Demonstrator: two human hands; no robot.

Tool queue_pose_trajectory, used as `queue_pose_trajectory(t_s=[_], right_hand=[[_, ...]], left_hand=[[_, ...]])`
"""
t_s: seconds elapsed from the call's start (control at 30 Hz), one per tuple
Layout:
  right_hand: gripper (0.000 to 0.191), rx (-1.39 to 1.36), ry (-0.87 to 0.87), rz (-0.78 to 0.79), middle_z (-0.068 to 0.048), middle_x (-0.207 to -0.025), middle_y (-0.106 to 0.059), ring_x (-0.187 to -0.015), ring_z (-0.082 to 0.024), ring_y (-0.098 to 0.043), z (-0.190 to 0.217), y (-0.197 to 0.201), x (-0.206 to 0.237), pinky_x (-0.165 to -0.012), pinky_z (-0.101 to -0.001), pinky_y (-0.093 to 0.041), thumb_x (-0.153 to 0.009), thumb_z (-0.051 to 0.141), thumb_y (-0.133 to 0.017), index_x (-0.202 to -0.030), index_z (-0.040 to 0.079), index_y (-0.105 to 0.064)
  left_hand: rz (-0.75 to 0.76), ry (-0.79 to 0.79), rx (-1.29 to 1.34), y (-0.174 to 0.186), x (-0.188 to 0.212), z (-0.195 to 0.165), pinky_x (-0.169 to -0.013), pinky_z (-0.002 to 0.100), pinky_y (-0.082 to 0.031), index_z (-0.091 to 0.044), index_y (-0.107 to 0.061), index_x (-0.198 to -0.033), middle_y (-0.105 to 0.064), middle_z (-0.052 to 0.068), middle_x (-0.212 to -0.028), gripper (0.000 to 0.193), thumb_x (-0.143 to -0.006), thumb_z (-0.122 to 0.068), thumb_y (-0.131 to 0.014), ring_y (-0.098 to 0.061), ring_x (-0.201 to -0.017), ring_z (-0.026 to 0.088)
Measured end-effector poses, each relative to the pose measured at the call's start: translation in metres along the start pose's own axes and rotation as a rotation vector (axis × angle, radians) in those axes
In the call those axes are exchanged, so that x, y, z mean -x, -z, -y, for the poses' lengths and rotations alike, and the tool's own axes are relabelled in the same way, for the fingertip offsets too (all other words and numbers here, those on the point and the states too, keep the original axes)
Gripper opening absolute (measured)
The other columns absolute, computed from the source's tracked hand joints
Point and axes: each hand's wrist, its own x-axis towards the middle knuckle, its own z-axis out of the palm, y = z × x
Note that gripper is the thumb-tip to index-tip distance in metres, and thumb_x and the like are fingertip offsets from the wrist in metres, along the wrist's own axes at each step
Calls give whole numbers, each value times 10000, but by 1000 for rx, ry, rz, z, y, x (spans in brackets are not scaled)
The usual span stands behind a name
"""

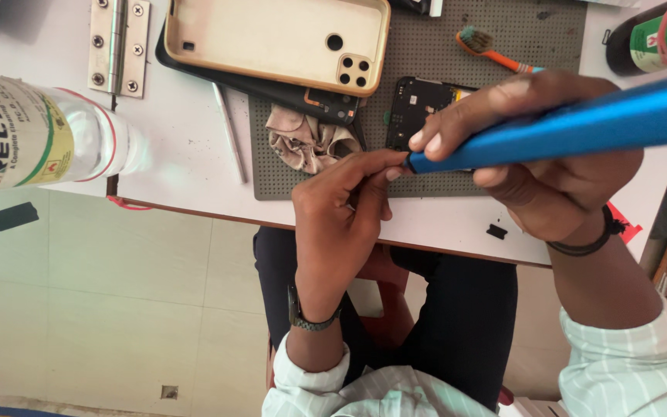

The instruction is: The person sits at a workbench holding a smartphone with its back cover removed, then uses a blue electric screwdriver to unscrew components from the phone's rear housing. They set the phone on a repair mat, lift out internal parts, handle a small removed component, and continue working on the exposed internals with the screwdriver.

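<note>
The right hand grips a blue screwdriver. The left hand has its fingers pinching the screwdriver's tip, just beside the opened phone on the grey mat.

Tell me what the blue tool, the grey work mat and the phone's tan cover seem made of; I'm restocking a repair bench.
Blue tool: probably anodised metal, judging by its smooth satin sheen. Grey work mat: likely rubber or silicone, matte with a dimpled grid. Tan cover: apparently soft plastic or rubber, smooth with rounded edges and camera cut-outs.

blue tool: cut off right | phone board: partly hidden
</note>
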Motion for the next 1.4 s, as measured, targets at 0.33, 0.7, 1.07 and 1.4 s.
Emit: queue_pose_trajectory(t_s=[0.33,0.7,1.07,1.4], right_hand=[[465,-7,18,13,-210,-1062,-699,-993,-304,-756,2,1,-5,-958,-470,-667,-985,64,-636,-1433,58,-512],[422,34,35,53,-224,-1065,-699,-1017,-309,-750,2,5,-9,-961,-470,-655,-993,70,-606,-1400,37,-501],[393,30,4,71,-225,-1079,-703,-1043,-307,-751,4,7,-9,-973,-477,-662,-1000,67,-598,-1379,30,-501],[380,18,-6,67,-213,-1056,-701,-1004,-306,-753,8,7,-11,-978,-489,-667,-1003,65,-599,-1373,37,-517]], left_hand=[[-1,25,13,0,0,0,-568,217,-507,-9,-735,-1129,-741,45,-870,148,-1010,28,-655,-628,-631,60],[-13,32,7,-2,0,-1,-556,215,-503,-16,-742,-1114,-736,39,-848,134,-998,15,-684,-630,-621,59],[-14,38,7,-2,0,-2,-570,213,-511,-14,-743,-1118,-743,37,-860,138,-992,11,-694,-635,-635,55],[-32,17,25,-3,0,1,-573,209,-509,-14,-741,-1135,-744,32,-862,143,-997,2,-708,-629,-632,52]])
